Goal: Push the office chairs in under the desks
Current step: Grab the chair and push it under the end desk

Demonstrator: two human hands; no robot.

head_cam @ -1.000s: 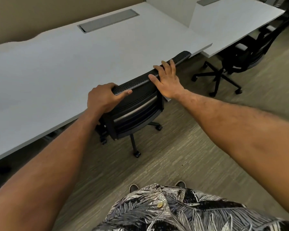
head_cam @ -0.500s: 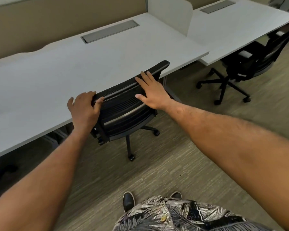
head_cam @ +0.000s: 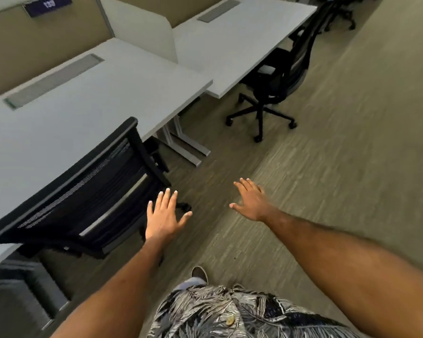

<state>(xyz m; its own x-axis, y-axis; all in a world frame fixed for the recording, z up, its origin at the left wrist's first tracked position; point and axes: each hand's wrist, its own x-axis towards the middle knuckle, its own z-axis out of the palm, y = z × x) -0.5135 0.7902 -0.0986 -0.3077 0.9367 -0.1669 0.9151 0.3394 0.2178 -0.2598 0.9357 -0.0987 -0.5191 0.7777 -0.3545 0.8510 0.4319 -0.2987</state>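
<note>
A black mesh office chair (head_cam: 88, 191) stands at the left with its backrest against the front edge of the near white desk (head_cam: 83, 101). My left hand (head_cam: 165, 215) hovers flat with spread fingers just right of that backrest, holding nothing. My right hand (head_cam: 250, 200) is also flat and open, out over the carpet. A second black office chair (head_cam: 281, 76) stands farther back at the right, by the far white desk (head_cam: 235, 42), its wheeled base out on the floor.
A white divider panel (head_cam: 142, 28) separates the two desks. Grey desk legs (head_cam: 186, 147) stand between the chairs. More chairs (head_cam: 340, 11) sit at the far back. Carpet floor (head_cam: 352, 154) spreads to the right. A dark cabinet (head_cam: 17, 296) is under the near desk.
Both hands have come off the near chair's backrest and now hover open. The view has swung right, so the near chair sits at the left and the second chair is nearer the centre.
</note>
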